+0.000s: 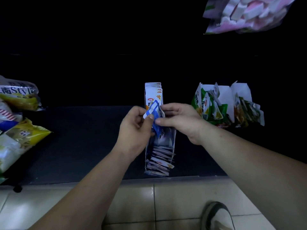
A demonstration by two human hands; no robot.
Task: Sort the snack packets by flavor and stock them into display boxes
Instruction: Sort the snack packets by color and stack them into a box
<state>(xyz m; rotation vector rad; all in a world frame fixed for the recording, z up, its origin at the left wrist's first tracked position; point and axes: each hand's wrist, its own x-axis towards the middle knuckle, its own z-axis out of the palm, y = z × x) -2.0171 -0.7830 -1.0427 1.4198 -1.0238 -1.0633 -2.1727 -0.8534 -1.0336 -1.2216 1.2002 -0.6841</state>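
Both hands meet at frame centre over the blue display box (pixel 153 91), which stands on the dark shelf (pixel 83 143). The left hand (pixel 136 128) pinches a blue packet (pixel 153 110) between thumb and fingers. The right hand (pixel 181 120) pinches the same packet from its 3 o'clock side. More blue packets (pixel 159 161) are filed in the box toward 6 o'clock. Green display boxes (pixel 224 100) holding green packets stand at 3 o'clock, and large snack bags (pixel 20 130) lie at 9 o'clock.
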